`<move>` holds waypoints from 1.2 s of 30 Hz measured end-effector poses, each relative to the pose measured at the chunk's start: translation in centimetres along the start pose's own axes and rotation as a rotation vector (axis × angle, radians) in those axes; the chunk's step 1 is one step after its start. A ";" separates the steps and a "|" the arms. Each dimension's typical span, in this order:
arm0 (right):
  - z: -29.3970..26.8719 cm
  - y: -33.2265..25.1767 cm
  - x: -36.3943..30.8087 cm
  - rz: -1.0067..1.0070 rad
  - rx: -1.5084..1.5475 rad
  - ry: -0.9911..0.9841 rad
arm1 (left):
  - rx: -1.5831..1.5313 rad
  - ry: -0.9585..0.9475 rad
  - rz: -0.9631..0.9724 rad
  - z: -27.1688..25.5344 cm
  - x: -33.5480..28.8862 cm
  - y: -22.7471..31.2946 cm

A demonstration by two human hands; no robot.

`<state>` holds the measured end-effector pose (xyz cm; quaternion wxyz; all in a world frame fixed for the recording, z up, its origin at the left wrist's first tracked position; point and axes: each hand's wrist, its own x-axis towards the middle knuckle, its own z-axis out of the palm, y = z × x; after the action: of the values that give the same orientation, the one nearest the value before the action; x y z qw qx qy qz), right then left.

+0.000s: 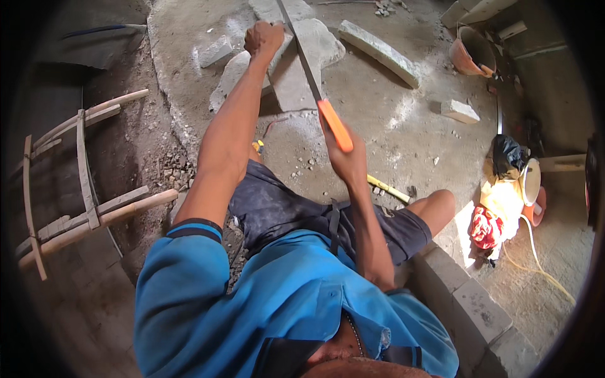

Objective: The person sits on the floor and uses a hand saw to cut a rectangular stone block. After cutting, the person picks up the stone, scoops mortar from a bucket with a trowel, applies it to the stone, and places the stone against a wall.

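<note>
My right hand (348, 156) is wrapped round the orange handle of a hand saw (307, 66). Its long, dark blade slants away up and to the left, past the top edge of the view. Beneath and beside the blade lie pale grey lightweight concrete blocks (320, 43), dusty and rough-edged. My left hand (263, 39) is closed at a narrow block piece (281, 55), just left of the blade. Its fingertips are hidden behind the knuckles. Where the teeth meet a block cannot be made out.
A long block strip (379, 53) and a small block (460, 111) lie to the right. A yellow-handled tool (387, 188) is by my leg. An orange bucket (471, 53) stands at far right. At left lies a wooden ladder-like frame (87, 170). A block wall (482, 309) runs lower right.
</note>
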<state>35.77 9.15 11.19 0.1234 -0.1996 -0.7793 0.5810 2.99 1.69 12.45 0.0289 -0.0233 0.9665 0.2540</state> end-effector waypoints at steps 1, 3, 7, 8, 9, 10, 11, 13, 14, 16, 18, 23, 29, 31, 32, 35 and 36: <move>0.2 -1.6 1.7 -0.059 -0.030 0.008 | -0.009 0.059 -0.017 0.2 0.1 -0.9; 0.8 -2.8 0.6 -0.009 -0.008 0.022 | 0.004 0.022 0.004 0.3 -0.6 0.4; -2.5 -3.7 -9.4 0.112 -0.072 -0.051 | -0.026 0.079 -0.048 -0.6 -0.2 -1.2; -4.5 -4.0 -12.0 0.061 -0.093 -0.062 | -0.042 0.113 -0.060 -0.8 0.2 -1.3; -5.7 -4.6 -14.0 0.014 -0.121 -0.021 | -0.049 0.106 -0.050 -0.9 0.8 -0.9; -6.3 -6.1 -15.1 0.150 -0.079 -0.039 | -0.053 0.097 -0.042 -0.7 1.2 -0.5; -5.9 -6.8 -15.1 0.155 -0.077 -0.025 | -0.045 0.073 -0.038 -0.2 0.8 -0.8; -4.9 -5.4 -12.0 0.078 -0.100 -0.035 | -0.035 0.056 -0.066 -0.4 0.6 -2.2; -3.3 -4.5 -9.0 0.034 -0.113 -0.039 | -0.051 0.058 -0.024 -0.2 -0.2 -2.3; 0.0 -3.9 -3.1 -0.038 -0.130 -0.016 | -0.068 0.078 0.072 -0.4 -1.9 -1.4; 1.1 -4.7 1.5 0.058 -0.094 -0.060 | -0.045 0.080 0.055 0.1 -2.1 -1.7; 1.2 -1.6 -3.4 -0.269 -0.150 0.110 | -0.065 0.109 -0.014 0.2 -1.2 -1.2; -4.2 -6.5 -12.0 0.076 -0.075 -0.081 | -0.082 0.134 0.030 -0.5 -2.5 -1.8; -1.4 -3.7 -7.4 -0.052 -0.095 -0.008 | -0.119 0.121 0.088 -0.9 -4.1 -1.5; 0.8 -1.6 -3.0 -0.159 -0.138 0.080 | -0.150 0.111 0.130 -1.0 -4.2 -0.6; 1.6 -4.4 3.4 0.032 -0.014 -0.011 | -0.117 0.114 0.096 -0.1 -2.8 -2.4; 2.0 -4.7 3.4 0.028 -0.024 -0.023 | -0.138 0.087 0.065 -0.4 -2.1 -2.2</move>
<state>31.08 7.83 14.94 0.1040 -0.2054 -0.7848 0.5754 5.18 -0.33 11.86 -0.0230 -0.0047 0.9473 0.3194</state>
